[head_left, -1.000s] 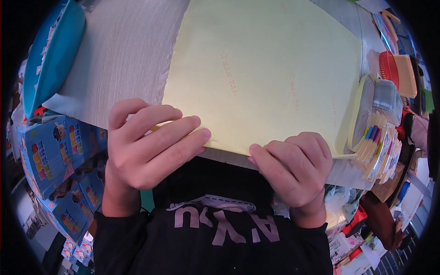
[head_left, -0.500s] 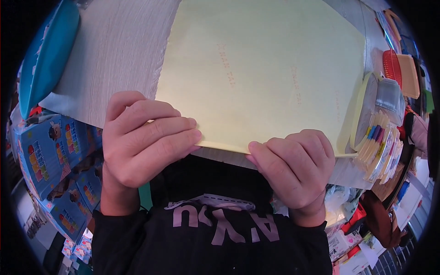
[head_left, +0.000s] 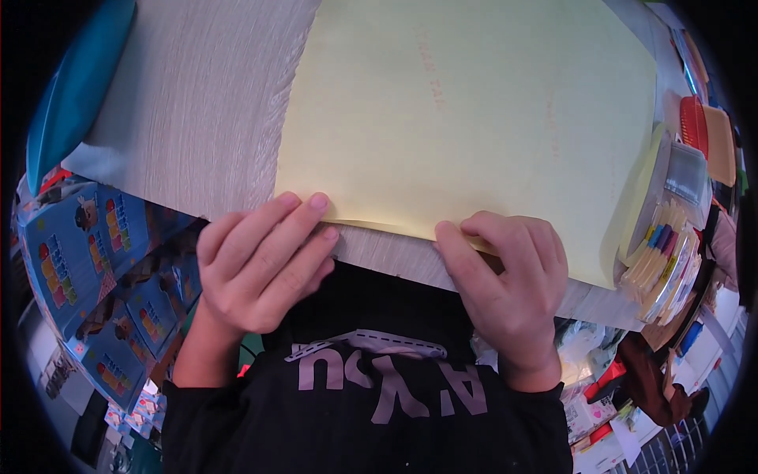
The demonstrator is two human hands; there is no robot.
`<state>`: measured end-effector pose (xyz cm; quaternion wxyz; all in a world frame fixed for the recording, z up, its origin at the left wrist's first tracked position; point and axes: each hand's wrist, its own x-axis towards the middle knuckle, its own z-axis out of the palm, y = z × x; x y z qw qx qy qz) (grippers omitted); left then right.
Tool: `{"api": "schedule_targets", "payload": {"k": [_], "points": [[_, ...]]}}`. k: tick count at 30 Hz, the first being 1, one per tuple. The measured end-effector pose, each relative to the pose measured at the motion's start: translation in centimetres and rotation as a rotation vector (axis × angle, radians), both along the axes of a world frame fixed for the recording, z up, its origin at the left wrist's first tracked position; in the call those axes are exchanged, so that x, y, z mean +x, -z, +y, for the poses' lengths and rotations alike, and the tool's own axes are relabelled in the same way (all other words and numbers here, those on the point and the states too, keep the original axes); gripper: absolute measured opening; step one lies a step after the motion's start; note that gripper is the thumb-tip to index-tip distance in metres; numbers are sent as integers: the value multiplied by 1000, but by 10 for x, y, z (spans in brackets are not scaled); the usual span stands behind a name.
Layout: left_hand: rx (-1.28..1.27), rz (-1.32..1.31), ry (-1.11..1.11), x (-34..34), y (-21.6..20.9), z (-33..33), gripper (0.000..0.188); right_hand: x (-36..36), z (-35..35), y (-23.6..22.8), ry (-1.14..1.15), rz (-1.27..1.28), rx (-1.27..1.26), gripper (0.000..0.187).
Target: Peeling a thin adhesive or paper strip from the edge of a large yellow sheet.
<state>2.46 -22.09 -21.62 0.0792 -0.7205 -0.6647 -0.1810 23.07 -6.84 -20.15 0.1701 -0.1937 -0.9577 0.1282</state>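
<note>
"Worktop (head_left: 205, 95) first, with its pale wood grain. What's the biggest thing on it?"

"That yellow sheet (head_left: 474, 142), easily. It covers the middle and most of the right side, with its near edge just inside the worktop's near edge. Faint reddish print runs over it in slanting lines, and a narrow lip stands up along the near edge."

"And the person bent over it?"

"Black top (head_left: 316, 442) with pale lettering, right up against the near edge. Off the near left corner, lower down, I see a stack of blue boxes (head_left: 63, 261) with bright pictures. Then there's a teal tray (head_left: 83, 87), seen edge-on along the left edge."

"How about the hands?"

"The left hand (head_left: 264, 265) has its fingers a little apart, two tips resting on the sheet near its near left corner. Whether the lower ones grip anything, I can't tell. The right hand (head_left: 513, 265) has thumb and forefinger drawn together on the near edge, pinching it, with the others curled."

"Anything smaller?"

"By the right edge: a red basket (head_left: 693, 125) farthest off, a clear plastic box (head_left: 687, 178) nearer, then, toward the near right corner, a packet of pen-like sticks (head_left: 659, 261), some with purple and blue parts."
</note>
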Motion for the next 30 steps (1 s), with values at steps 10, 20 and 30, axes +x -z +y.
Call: {"api": "schedule_targets", "payload": {"k": [10,20,30], "points": [[124,13,55,25,31,-22,21,-1,-6,1,50,30,-89,29],[102,7,46,44,46,-13,39,-2,-4,4,80,85,-198,27],[144,5,-41,34,53,-8,26,-8,1,-4,109,15,-418,23]]}}
